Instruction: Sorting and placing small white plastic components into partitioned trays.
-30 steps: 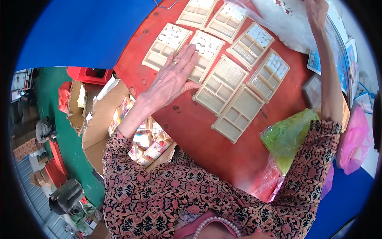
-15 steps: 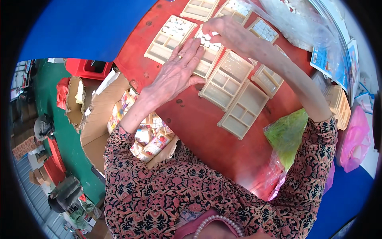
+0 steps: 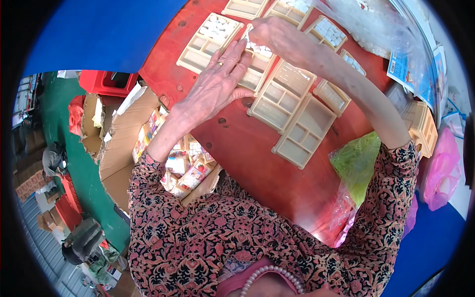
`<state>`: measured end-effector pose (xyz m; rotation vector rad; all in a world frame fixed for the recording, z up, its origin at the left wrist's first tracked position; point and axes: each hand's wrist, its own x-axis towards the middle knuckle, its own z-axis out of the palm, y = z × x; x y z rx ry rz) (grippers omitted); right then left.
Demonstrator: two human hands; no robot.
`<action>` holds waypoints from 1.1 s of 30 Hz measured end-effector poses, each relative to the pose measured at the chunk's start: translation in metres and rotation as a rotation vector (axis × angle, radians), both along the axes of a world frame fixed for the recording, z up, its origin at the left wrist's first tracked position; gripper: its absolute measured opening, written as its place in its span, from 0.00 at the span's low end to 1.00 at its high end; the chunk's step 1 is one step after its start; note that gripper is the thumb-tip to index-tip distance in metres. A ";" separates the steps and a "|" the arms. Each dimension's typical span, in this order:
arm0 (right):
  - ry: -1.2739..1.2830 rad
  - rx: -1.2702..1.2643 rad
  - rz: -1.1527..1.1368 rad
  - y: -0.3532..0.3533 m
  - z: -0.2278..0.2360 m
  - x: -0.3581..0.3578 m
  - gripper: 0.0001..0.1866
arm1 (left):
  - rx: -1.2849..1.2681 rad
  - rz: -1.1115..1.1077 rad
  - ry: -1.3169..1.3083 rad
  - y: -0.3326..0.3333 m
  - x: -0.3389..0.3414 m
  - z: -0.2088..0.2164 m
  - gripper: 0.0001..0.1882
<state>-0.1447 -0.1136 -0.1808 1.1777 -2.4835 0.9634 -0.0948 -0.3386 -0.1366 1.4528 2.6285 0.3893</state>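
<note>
A cream plastic tray (image 3: 257,72) with compartments lies on the red table, small white pieces (image 3: 259,49) filling its far section. My left hand (image 3: 220,78), fingers stretched out, rests along this tray's left edge with the thumb near its lower corner. Over the far section my right hand (image 3: 279,37) is closed, its fingers curled down at the white pieces; whether a piece is between them is hidden. Just left stands another cream tray (image 3: 200,44) with white pieces in its far section. Two trays without white pieces, one nearer (image 3: 287,91) and one nearest me (image 3: 304,133), lie to the right.
More cream trays with white pieces (image 3: 326,33) lie beyond my right forearm. A clear plastic bag (image 3: 363,24) covers the far right. Green netting (image 3: 354,158) sits by my right sleeve. A cardboard box (image 3: 118,143) of colourful packets (image 3: 190,173) stands at left.
My right hand has shifted slightly, its fingertips and thumb now tucked further out of sight. My left hand has slid a little leftward along the tray.
</note>
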 end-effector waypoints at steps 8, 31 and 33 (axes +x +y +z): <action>-0.344 -0.182 -0.108 0.005 0.010 -0.003 0.05 | -0.013 0.069 -0.026 0.003 -0.001 0.013 0.39; -1.033 -0.681 -0.246 -0.003 0.030 0.002 0.07 | -0.074 0.061 0.028 0.007 0.002 0.012 0.36; -1.023 -0.672 -0.234 -0.003 0.031 0.005 0.08 | 0.046 0.044 -0.051 0.008 -0.005 0.010 0.33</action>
